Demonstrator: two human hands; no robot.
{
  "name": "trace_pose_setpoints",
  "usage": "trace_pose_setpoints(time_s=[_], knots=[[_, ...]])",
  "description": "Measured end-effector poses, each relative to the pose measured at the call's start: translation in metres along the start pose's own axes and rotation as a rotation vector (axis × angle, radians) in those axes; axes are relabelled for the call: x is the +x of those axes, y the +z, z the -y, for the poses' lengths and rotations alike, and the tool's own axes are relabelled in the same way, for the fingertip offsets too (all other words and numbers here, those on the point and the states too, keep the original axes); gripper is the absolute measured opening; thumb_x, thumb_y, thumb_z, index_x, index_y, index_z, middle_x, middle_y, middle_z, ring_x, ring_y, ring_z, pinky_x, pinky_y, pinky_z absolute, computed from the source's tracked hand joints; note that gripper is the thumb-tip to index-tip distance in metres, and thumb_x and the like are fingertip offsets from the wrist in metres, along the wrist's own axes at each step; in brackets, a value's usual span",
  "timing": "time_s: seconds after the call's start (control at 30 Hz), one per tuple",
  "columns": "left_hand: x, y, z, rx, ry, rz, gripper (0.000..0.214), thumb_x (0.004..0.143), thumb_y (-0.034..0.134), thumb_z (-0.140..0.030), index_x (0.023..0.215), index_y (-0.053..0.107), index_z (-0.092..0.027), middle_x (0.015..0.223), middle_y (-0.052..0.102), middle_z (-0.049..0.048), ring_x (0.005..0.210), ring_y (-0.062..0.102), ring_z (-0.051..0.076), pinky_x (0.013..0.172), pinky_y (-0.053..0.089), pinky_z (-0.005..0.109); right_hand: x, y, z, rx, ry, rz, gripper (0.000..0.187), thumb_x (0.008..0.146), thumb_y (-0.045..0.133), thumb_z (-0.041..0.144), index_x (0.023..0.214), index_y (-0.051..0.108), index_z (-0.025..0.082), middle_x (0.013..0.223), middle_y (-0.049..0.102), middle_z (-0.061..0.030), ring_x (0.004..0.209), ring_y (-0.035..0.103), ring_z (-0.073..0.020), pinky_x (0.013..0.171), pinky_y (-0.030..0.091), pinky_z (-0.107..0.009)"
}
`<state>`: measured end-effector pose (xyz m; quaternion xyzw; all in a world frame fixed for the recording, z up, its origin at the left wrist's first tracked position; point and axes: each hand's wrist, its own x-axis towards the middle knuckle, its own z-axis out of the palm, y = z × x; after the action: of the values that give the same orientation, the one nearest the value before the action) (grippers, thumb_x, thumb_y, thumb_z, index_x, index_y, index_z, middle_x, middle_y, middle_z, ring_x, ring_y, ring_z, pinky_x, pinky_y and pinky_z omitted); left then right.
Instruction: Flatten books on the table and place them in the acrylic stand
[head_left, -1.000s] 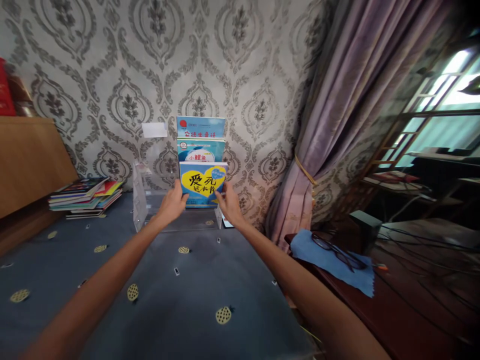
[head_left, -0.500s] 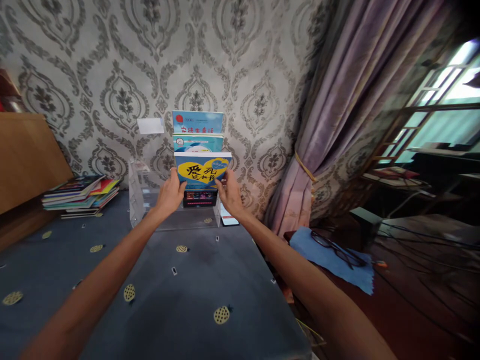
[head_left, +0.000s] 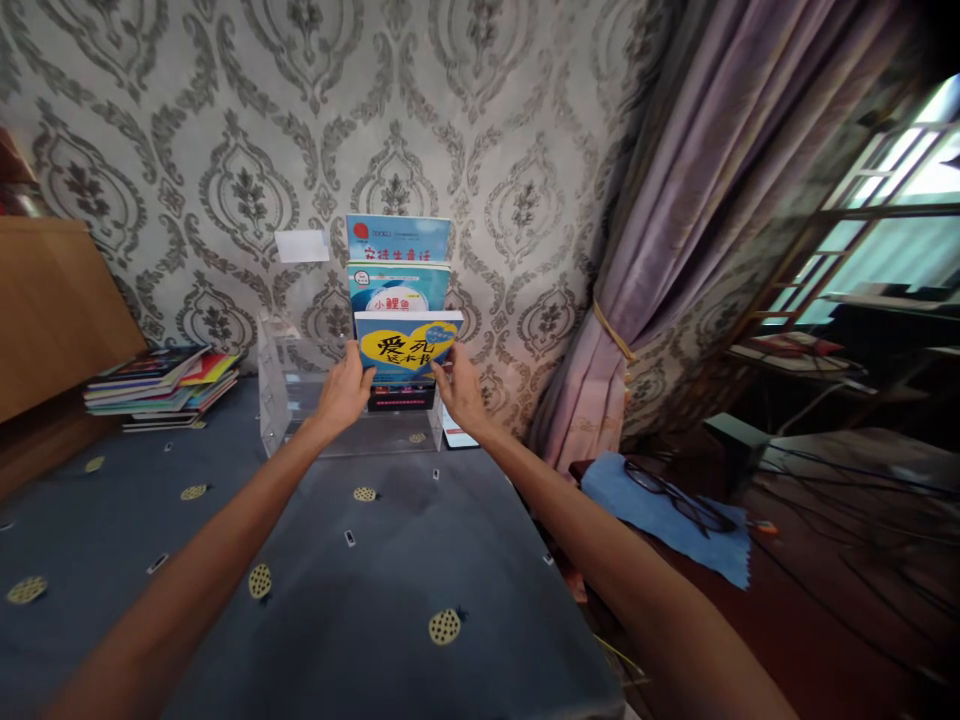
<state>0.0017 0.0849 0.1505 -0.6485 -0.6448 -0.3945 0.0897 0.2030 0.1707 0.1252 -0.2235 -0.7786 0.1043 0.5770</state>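
Note:
A blue book with a yellow heart on its cover (head_left: pixel 407 343) stands in the front tier of a clear acrylic rack (head_left: pixel 285 385) against the patterned wall. My left hand (head_left: pixel 343 392) grips its lower left edge and my right hand (head_left: pixel 455 385) grips its lower right edge. Behind it stand two more blue books, one (head_left: pixel 399 288) in the middle tier and one (head_left: pixel 397 238) at the top. A dark book (head_left: pixel 400 398) shows below the held one.
A stack of colourful books (head_left: pixel 161 387) lies at the left on the blue patterned cloth (head_left: pixel 360 590). A wooden board (head_left: pixel 52 300) leans at far left. At right, glasses (head_left: pixel 675 505) rest on a blue cloth (head_left: pixel 660 520) beside a purple curtain (head_left: pixel 675 220).
The heart book rose a little out of the rack, then settled lower and more upright into the front tier. Both hands stayed on its lower edges.

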Motion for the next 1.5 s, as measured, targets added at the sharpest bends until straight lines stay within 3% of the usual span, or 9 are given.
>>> trace_pose_setpoints(time_s=[0.5,0.7,0.8,1.03,1.27,1.5], knots=[[-0.004,0.014,0.007,-0.035,-0.010,0.019,0.027,0.093,0.049,-0.020,0.119,0.043,-0.015,0.106,0.065,0.0147,0.100,0.066,0.030,0.089,0.053,0.045,-0.010,0.004,-0.018,-0.076,0.044,0.027,0.020,0.097,0.045,0.036,0.111,0.048,0.021,0.101,0.061,-0.0088,0.087,0.058,-0.0225,0.083,0.052,-0.039],[-0.004,0.022,0.008,-0.081,0.065,-0.119,0.049,0.089,0.052,-0.016,0.134,0.034,-0.015,0.134,0.052,0.0198,0.126,0.054,0.033,0.102,0.049,0.049,-0.008,0.003,-0.022,-0.122,0.033,0.031,0.021,0.097,0.048,0.035,0.112,0.050,0.021,0.104,0.058,-0.0101,0.094,0.056,-0.0252,0.087,0.050,-0.043],[-0.003,0.027,0.009,-0.088,0.070,-0.133,0.054,0.088,0.051,-0.015,0.139,0.031,-0.013,0.137,0.050,0.0214,0.131,0.050,0.033,0.106,0.046,0.050,-0.007,0.003,-0.023,-0.132,0.027,0.037,0.023,0.096,0.048,0.034,0.115,0.050,0.021,0.104,0.057,-0.0104,0.096,0.055,-0.0255,0.089,0.049,-0.043],[0.000,0.032,0.010,-0.039,-0.011,-0.051,0.050,0.090,0.048,-0.014,0.137,0.034,-0.007,0.133,0.056,0.0257,0.122,0.059,0.035,0.102,0.049,0.051,-0.004,0.006,-0.028,-0.180,0.052,0.053,0.016,0.092,0.051,0.029,0.106,0.049,0.022,0.098,0.057,-0.0086,0.089,0.054,-0.0258,0.084,0.049,-0.043],[-0.001,0.031,0.010,0.051,-0.090,0.087,0.049,0.092,0.046,-0.018,0.138,0.035,-0.005,0.131,0.058,0.0290,0.119,0.062,0.036,0.098,0.050,0.049,-0.005,0.005,-0.025,-0.172,0.070,0.071,0.017,0.091,0.050,0.024,0.108,0.048,0.021,0.103,0.057,-0.0106,0.095,0.055,-0.0256,0.087,0.049,-0.042],[0.004,0.021,0.009,0.040,-0.087,0.118,0.056,0.092,0.050,-0.022,0.143,0.031,-0.008,0.132,0.059,0.0261,0.117,0.062,0.037,0.099,0.049,0.052,-0.007,0.003,-0.028,-0.203,0.098,0.099,0.019,0.090,0.050,0.025,0.109,0.049,0.020,0.103,0.058,-0.0110,0.094,0.054,-0.0258,0.087,0.049,-0.043]])
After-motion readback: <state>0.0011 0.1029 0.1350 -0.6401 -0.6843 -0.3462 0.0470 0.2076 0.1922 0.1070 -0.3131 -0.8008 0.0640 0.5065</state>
